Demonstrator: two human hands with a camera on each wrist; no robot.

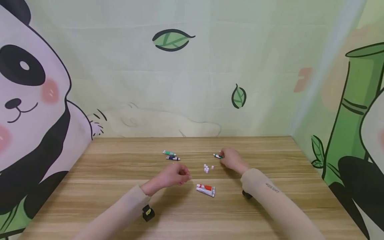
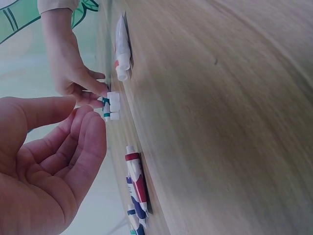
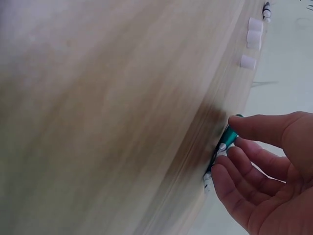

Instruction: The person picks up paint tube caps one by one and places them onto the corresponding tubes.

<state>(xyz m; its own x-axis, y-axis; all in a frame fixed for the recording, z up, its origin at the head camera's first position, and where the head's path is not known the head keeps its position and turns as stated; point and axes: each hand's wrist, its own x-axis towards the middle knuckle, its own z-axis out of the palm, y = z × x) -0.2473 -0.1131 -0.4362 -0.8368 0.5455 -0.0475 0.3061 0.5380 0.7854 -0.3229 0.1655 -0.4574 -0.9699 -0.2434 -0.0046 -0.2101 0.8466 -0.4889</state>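
My right hand (image 1: 234, 160) is at the back of the table, thumb and fingers pinching a small green paint tube (image 3: 228, 139). A darker tube (image 3: 210, 164) lies right by it, partly hidden by the fingers. My left hand (image 1: 172, 174) hovers over the middle of the table, fingers loosely curled with nothing between them. Beyond it lie a green-labelled tube (image 1: 169, 153) and a dark blue tube (image 1: 173, 158). In the left wrist view a red-banded tube (image 2: 137, 181) shows beside these; the left hand hides it in the head view.
Several small white caps (image 1: 206, 168) sit between the hands. Nearer me, an orange-red labelled tube (image 1: 205, 187) and a whitish tube (image 1: 205, 191) lie side by side. The wooden table (image 1: 210, 220) ends at a printed backdrop (image 1: 192, 76) behind.
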